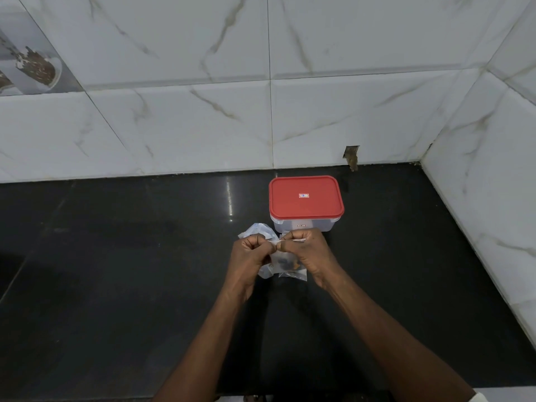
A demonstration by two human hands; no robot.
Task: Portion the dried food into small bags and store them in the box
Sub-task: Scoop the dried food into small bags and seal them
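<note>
A clear plastic box (301,226) with a red lid (306,197) pressed on stands near the back of the black counter. Just in front of it, my left hand (251,253) and my right hand (304,250) both pinch the top edge of a small clear bag (290,266) that hangs between them. Dark dried food sits in the bag's bottom. Crumpled clear plastic (258,230) lies on the counter behind my left hand; whether it is more bags I cannot tell.
The black counter (116,271) runs wide to the left and toward me. White marbled tile walls close it off at the back (203,126) and on the right (478,213). A chipped hole (351,156) marks the back wall's base.
</note>
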